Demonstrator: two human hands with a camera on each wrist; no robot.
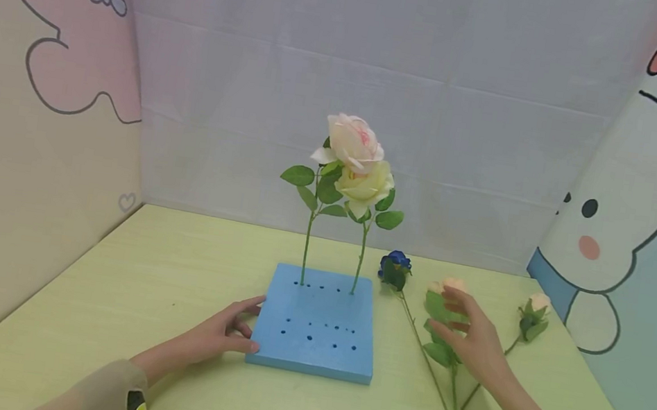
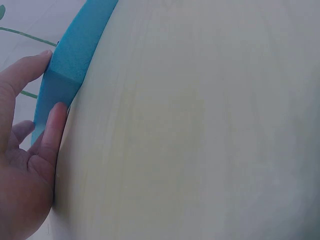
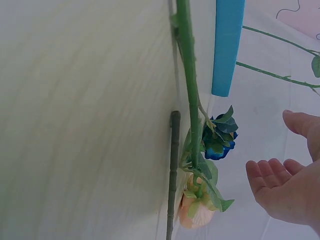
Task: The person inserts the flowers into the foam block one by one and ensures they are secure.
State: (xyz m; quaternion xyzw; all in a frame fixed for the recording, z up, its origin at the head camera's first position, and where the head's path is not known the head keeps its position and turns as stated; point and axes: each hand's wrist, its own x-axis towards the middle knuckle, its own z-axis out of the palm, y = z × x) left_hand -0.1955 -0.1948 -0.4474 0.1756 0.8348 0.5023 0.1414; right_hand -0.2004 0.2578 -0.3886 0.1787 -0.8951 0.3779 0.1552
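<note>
My left hand [image 1: 215, 337] rests against the left side of a blue board [image 1: 320, 307] with rows of holes, its thumb and fingers spread along the edge. Two artificial roses stand upright in the board's back row: a pale pink rose [image 1: 352, 144] and a yellowish rose [image 1: 365, 188] that overlaps it. To the right, my right hand [image 1: 478, 342] hovers over a peach rose [image 1: 449, 285] lying on the table, partly covering its bloom and leaves. In the right wrist view that hand [image 3: 287, 187] has loosely bent fingers and holds nothing.
A blue rose [image 1: 396, 268] lies just right of the board, its stem running towards the peach rose's stem. Farther right lies a small pale rose [image 1: 538, 304]. A white backdrop [image 1: 240, 115] closes the table's back, with cartoon-printed panels at both sides.
</note>
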